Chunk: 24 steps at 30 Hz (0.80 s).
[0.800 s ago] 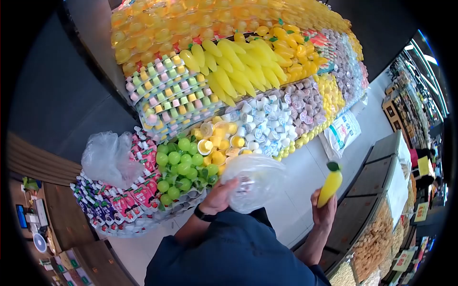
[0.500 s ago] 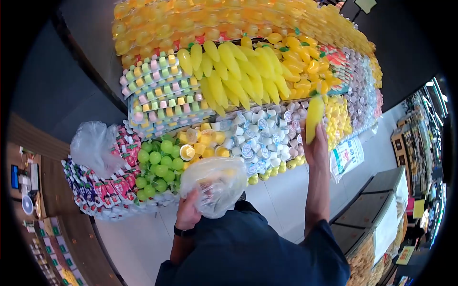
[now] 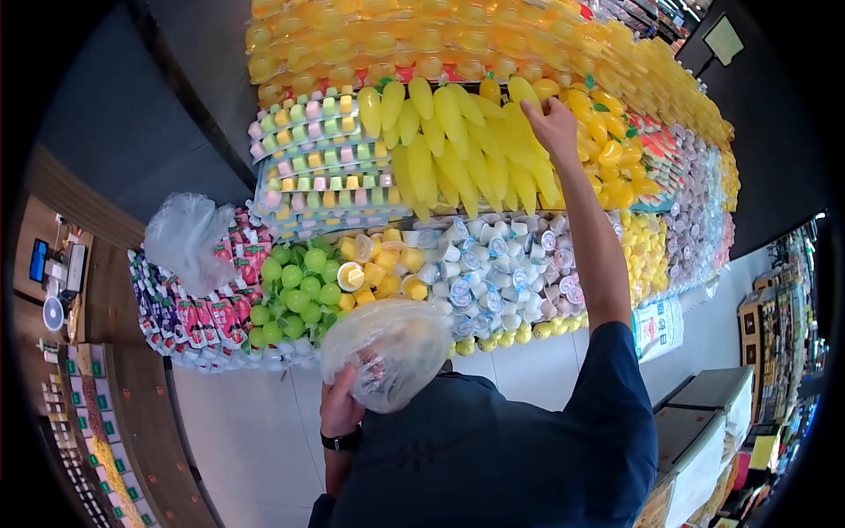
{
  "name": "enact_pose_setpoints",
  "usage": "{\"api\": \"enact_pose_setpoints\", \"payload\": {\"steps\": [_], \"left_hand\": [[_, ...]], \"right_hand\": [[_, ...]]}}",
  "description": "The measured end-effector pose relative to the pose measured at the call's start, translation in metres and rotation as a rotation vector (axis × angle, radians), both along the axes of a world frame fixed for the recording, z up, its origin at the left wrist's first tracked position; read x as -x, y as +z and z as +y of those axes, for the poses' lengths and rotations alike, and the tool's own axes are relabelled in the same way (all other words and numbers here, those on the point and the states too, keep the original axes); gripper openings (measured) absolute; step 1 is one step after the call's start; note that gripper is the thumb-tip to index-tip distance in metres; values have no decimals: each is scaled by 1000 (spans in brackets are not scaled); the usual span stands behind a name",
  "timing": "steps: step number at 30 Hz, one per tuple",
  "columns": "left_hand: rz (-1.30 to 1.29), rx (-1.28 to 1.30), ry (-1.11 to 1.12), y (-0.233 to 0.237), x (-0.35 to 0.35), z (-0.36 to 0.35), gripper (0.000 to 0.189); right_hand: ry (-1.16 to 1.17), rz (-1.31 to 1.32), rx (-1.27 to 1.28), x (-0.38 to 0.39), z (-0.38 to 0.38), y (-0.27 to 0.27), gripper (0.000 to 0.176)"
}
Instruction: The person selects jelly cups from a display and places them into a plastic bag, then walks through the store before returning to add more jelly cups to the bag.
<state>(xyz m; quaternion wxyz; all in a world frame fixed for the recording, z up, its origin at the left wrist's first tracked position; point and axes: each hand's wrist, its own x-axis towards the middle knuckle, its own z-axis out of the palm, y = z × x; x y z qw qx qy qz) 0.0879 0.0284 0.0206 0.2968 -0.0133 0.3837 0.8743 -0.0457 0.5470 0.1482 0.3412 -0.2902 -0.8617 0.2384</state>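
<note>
In my left hand (image 3: 341,407), fingers closed, is a bunched clear plastic bag (image 3: 387,348) in front of my body; a few reddish things show blurrily through it. My right hand (image 3: 553,130) reaches over the display with its fingers closed at the upper end of a long yellow fruit-shaped jelly pack (image 3: 523,91). That pack lies at the right edge of a heap of similar yellow packs (image 3: 458,154). Just right of my hand are shorter orange-yellow mango-shaped packs (image 3: 607,128) with green leaf tips.
Small jelly cups (image 3: 484,273), green round packs (image 3: 304,290) and pink pouches (image 3: 220,321) fill the near side of the display. Strips of pastel cups (image 3: 321,158) lie left of the yellow heap. Another clear bag (image 3: 187,242) rests on the left end. A white printed sack (image 3: 658,327) stands at right.
My right hand has moved forward and left, carrying the long yellow jelly pack from above the cups onto the yellow heap. My left hand still holds the bag.
</note>
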Motion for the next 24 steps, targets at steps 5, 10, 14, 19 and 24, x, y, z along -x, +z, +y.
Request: {"api": "enact_pose_setpoints", "payload": {"steps": [5, 10, 14, 19, 24], "left_hand": [[-16, -32, 5, -6, 7, 0, 48], [-70, -25, -35, -2, 11, 4, 47], [-69, -52, -70, -7, 16, 6, 47], [-76, -39, -103, -5, 19, 5, 45], [-42, -57, -93, -7, 21, 0, 45]], "right_hand": [[-53, -240, -225, 27, 9, 3, 53], [131, -178, -346, 23, 1, 7, 47], [231, -195, -690, 25, -19, 19, 38], [203, -470, -975, 37, -45, 18, 26], [179, -611, -1135, 44, -53, 19, 15]]}}
